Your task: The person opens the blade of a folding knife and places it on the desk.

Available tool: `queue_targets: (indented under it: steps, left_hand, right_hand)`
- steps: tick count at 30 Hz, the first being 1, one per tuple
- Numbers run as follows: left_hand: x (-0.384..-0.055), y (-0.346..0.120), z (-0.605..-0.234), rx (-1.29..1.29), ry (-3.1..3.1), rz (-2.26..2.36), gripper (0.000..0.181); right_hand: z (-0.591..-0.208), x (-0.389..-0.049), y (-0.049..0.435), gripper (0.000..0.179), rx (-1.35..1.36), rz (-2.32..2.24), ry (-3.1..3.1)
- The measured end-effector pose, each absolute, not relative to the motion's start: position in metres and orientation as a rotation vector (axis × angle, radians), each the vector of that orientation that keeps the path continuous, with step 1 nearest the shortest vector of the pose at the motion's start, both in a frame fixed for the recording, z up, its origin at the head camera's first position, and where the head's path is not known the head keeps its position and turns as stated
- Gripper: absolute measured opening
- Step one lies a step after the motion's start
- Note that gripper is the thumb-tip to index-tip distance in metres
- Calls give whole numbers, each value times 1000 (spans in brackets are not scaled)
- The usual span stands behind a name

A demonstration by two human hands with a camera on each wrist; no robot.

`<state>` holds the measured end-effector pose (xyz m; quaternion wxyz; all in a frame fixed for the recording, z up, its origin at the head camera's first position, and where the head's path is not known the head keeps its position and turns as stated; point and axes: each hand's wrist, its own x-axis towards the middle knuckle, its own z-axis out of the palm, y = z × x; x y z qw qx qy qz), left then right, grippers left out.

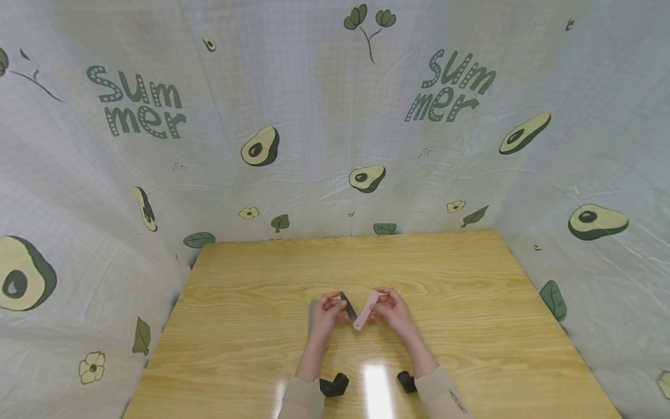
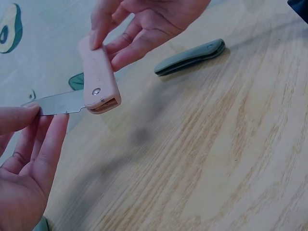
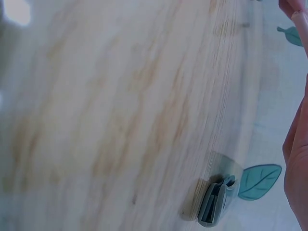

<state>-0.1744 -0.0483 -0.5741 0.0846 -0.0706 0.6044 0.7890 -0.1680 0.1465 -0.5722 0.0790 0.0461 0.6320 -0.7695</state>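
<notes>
A folding knife with a pink handle (image 1: 366, 311) and a grey metal blade (image 2: 62, 103) is spread into a V between the two hands. My left hand (image 1: 325, 317) pinches the blade between thumb and fingers. The handle is gripped by my right hand (image 1: 395, 317), its thumb lying along the pink side. Near the pivot (image 2: 96, 91), the handle's slot faces the left wrist camera. The knife is held up above the wooden table. In the right wrist view, only part of the right hand (image 3: 298, 163) shows, and the pink knife is out of sight.
A closed green folding knife (image 2: 190, 57) lies on the table beyond the hands in the left wrist view. Partly hidden beside the left hand is a grey-green object (image 1: 312, 314). Cloth printed with avocados (image 1: 262, 145) walls the table (image 1: 251, 273) at the back and sides.
</notes>
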Motion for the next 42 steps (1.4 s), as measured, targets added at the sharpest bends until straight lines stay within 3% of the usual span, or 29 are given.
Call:
queue_targets:
  steps: [20, 27, 42]
  left_hand:
    - [-173, -46, -580, -346, 1723, 2550, 38]
    - [-170, -43, -577, -359, 1673, 2622, 39]
    - [-172, -33, -575, -571, 1464, 2837, 31]
  right_hand:
    - [-574, -165, 147, 47, 199, -2517, 1834]
    - [-573, -163, 146, 35, 210, -2630, 1749]
    - [-573, -163, 134, 35, 310, -2796, 1659]
